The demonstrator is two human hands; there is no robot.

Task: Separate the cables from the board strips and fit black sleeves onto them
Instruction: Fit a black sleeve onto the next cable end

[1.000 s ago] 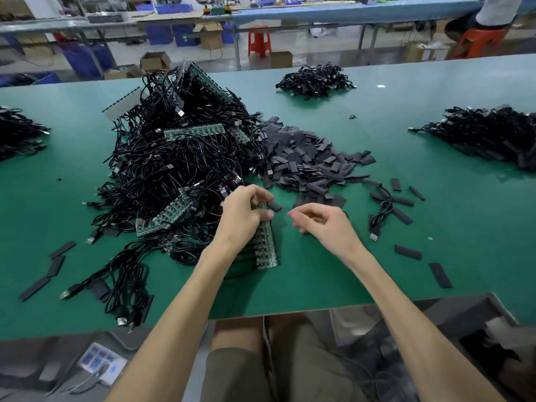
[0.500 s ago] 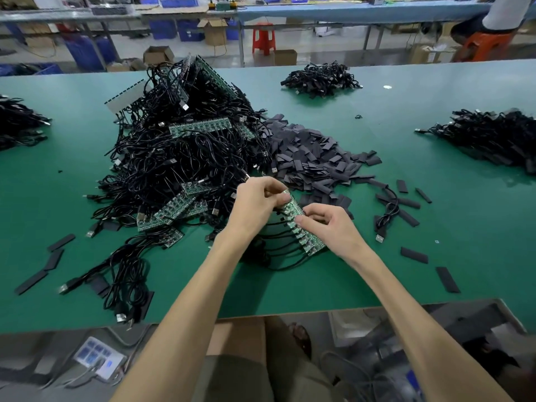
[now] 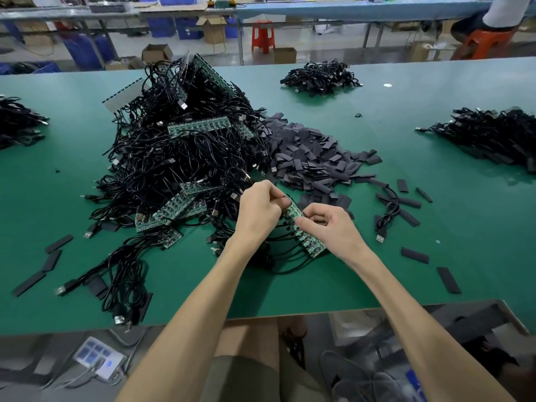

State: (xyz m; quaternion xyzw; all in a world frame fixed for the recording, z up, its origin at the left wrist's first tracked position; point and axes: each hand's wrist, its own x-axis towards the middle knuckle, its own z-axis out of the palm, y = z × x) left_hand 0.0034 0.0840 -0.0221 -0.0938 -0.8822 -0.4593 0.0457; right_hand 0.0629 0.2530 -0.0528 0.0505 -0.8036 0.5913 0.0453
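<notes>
a second ago the right hand [image 3: 330, 230] hovered apart with its fingers curled on nothing while the left hand [image 3: 259, 211] alone held the board strip [image 3: 307, 239] on end; now both hands hold it just above the worktop [image 3: 290, 291], as they did half a second ago. the left fingers [image 3: 280, 200] are clenched round its far end and hide that end, and the right thumb and forefinger pinch its edge just beside them. the strip slants toward the near right, and its cables [image 3: 285, 256] loop down onto the green surface under the wrists. right of the hands lie loose black sleeves [image 3: 414, 255] and one coiled cable [image 3: 387, 216], well apart from the strip. just beyond the left hand the big tangle [image 3: 179, 158] of cables and more strips crowds close, touching the heap of sleeves [image 3: 313, 161] behind the right hand. farther off sit three smaller dark piles: one at the left edge [image 3: 17, 123], one at the right [image 3: 493, 134], one at the far side [image 3: 320, 78]. past the worktop stand a red stool [image 3: 262, 36] and an open cardboard box [image 3: 214, 29].
</notes>
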